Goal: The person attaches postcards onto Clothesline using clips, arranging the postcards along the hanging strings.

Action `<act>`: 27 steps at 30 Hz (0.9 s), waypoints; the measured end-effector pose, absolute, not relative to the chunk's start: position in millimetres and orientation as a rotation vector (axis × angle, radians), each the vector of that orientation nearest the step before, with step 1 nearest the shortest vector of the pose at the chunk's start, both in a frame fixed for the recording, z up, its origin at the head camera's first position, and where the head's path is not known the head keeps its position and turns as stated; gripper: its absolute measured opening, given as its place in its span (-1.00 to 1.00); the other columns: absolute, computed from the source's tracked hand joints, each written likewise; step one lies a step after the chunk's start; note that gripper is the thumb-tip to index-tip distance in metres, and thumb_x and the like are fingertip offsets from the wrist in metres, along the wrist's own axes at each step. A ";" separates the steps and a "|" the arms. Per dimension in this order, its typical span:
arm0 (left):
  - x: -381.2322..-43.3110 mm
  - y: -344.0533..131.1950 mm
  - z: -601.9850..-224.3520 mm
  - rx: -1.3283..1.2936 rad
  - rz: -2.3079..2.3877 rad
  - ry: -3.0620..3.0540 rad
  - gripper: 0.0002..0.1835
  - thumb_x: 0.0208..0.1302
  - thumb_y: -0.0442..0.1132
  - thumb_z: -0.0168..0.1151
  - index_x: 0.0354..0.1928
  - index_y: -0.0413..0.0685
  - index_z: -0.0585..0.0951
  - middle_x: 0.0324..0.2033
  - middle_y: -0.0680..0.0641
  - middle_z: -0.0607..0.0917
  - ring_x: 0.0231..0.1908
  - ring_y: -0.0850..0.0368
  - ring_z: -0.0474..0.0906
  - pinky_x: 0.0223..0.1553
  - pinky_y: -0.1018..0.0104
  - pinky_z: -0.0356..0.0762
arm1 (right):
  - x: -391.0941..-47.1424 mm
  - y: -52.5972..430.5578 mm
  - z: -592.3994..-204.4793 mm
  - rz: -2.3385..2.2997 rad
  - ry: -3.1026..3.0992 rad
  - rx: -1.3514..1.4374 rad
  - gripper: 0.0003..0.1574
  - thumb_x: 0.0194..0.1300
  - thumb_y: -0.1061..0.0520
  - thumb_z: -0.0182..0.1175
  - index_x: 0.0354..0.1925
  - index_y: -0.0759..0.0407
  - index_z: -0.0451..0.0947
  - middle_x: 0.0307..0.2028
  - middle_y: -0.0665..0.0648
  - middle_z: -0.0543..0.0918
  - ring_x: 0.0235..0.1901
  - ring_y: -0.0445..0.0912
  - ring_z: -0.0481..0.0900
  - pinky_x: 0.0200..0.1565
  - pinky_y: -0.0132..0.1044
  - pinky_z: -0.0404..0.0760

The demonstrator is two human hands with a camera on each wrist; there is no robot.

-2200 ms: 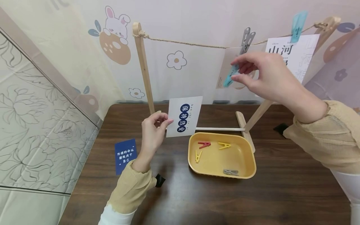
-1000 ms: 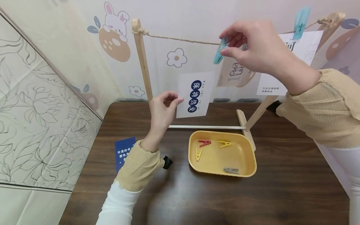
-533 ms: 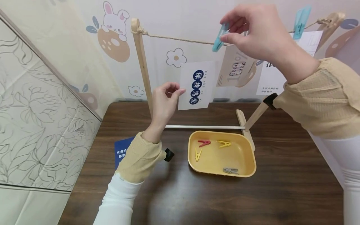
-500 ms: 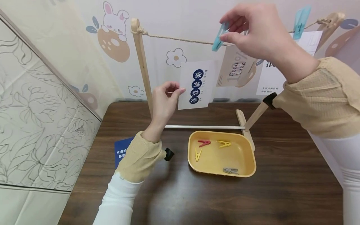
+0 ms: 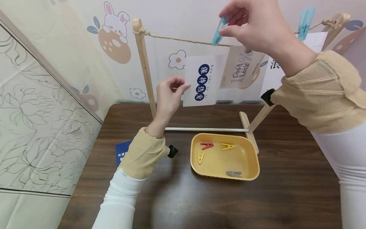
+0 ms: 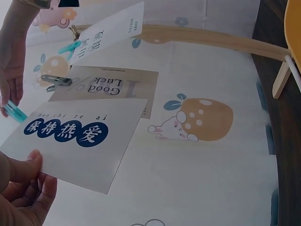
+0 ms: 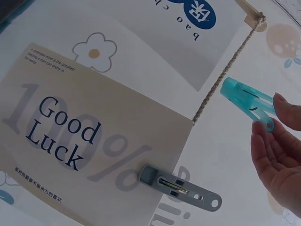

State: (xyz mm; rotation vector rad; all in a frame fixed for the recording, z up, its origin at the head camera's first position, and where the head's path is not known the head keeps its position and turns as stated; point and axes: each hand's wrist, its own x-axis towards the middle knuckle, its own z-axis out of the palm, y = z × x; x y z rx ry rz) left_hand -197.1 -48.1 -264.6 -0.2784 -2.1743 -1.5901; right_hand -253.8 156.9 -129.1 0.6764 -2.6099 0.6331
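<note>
Between thumb and fingers, my left hand (image 5: 170,98) pinches the left edge of a white card (image 5: 200,81) with blue round characters. The card is held up just below the twine (image 5: 183,39). My right hand (image 5: 257,27) pinches a light blue clothespin (image 5: 219,31) by its handle ends, close to the twine; in the right wrist view the clothespin (image 7: 247,101) is beside the twine, apart from the card. To the right, a beige "Good Luck" card (image 5: 240,68) hangs from the twine under a grey clothespin (image 7: 181,187).
Another white card (image 5: 315,41) hangs at the right under a blue clothespin (image 5: 306,24). Wooden posts (image 5: 145,66) carry the twine. A yellow basket (image 5: 226,176) holds red, yellow and grey clothespins. A dark blue card (image 5: 121,151) lies on the table (image 5: 228,206), partly behind the left sleeve.
My left hand has raised the white card up toward the twine. My right hand has moved up and left with the blue clothespin, away from the grey clothespin.
</note>
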 end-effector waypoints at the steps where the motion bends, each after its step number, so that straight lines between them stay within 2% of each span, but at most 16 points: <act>1: -198.1 -47.7 -263.9 -0.278 -1.592 -2.175 -0.85 0.05 -0.31 0.28 -0.43 -0.30 0.57 -0.49 -0.13 0.59 -0.46 0.13 0.46 -0.46 0.47 0.37 | -254.1 156.3 -128.8 0.636 -2.613 0.671 -0.60 0.17 0.03 0.14 0.00 0.06 0.48 -0.17 0.09 0.51 -0.21 -0.13 0.41 -0.10 -0.42 0.37; 15: -208.4 -44.2 -256.3 -0.270 -1.588 -2.172 -0.86 0.03 -0.34 0.29 -0.45 -0.32 0.57 -0.52 -0.11 0.58 -0.50 0.17 0.43 -0.46 0.50 0.37 | -261.0 149.0 -123.6 0.705 -2.671 0.598 -0.61 0.14 -0.03 0.17 -0.04 0.00 0.52 -0.17 0.07 0.54 -0.22 -0.13 0.42 -0.14 -0.41 0.34; 27: -217.1 -45.4 -253.2 -0.273 -1.601 -2.191 -0.86 0.03 -0.34 0.29 -0.47 -0.32 0.58 -0.56 -0.10 0.55 -0.58 0.19 0.41 -0.51 0.48 0.37 | -263.3 144.0 -119.3 0.819 -2.696 0.574 -0.68 0.09 0.01 0.24 -0.15 0.04 0.57 -0.22 0.06 0.57 -0.25 -0.13 0.44 -0.17 -0.40 0.33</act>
